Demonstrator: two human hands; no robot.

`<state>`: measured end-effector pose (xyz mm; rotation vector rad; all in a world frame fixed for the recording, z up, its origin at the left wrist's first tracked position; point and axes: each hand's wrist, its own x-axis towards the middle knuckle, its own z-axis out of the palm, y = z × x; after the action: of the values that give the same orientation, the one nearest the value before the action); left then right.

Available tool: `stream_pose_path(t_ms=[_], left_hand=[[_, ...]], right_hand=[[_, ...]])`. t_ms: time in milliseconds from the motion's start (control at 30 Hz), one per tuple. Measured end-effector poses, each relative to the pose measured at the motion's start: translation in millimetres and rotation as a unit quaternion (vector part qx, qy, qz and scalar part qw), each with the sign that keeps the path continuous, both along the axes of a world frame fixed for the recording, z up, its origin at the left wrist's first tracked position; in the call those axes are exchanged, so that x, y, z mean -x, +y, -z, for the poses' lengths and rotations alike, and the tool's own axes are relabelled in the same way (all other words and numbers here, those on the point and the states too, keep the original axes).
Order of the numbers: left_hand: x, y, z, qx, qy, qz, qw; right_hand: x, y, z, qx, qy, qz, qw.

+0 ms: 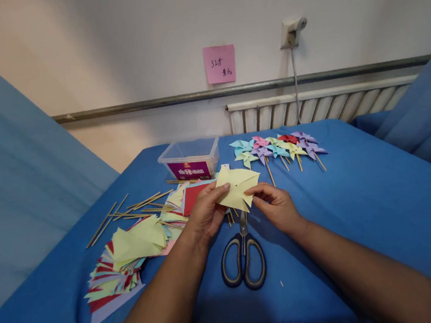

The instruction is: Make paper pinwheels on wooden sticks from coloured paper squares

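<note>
A pale yellow paper square (233, 188), cut in from its corners and with a small dark hole near its middle, is held up over the table. My left hand (208, 211) grips its left edge, thumb on top. With thumb and fingers, my right hand (276, 204) pinches a flap at its lower right. Just below the paper lie dark-handled scissors (244, 258), their blades partly hidden beneath it. A fanned stack of coloured paper (115, 272) with yellow cut sheets (141, 238) on top spreads to the left.
Behind my hands stands a clear plastic box (190, 159). Finished paper pinwheels (275, 147) on sticks lie at the back right. Several loose wooden sticks (146, 202) lie left. Blue cloth covers the table (366, 207); a radiator (325, 103) is behind it.
</note>
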<state>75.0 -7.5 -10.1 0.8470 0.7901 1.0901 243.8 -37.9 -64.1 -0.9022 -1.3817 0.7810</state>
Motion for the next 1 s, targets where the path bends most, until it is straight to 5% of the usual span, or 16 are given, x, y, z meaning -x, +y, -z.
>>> stream_pose_path(t_ms=[200,400,1000], left_hand=[[-8.3,-8.0,0.3,0.006,-0.127,0.048,0.991],[-16.3,-18.1,-0.4,-0.029,-0.08,0.066,0.994],[-21.4,-16.2,4.0,-0.019,-0.069,-0.023,0.997]], right_hand=[[2.7,-1.5,-0.5,-0.019,0.007,0.039,0.999],[3.5,-4.6,-4.7,-0.055,-0.021,0.072,0.996],[4.4,-8.2,-5.5,-0.077,-0.048,0.07,0.993]])
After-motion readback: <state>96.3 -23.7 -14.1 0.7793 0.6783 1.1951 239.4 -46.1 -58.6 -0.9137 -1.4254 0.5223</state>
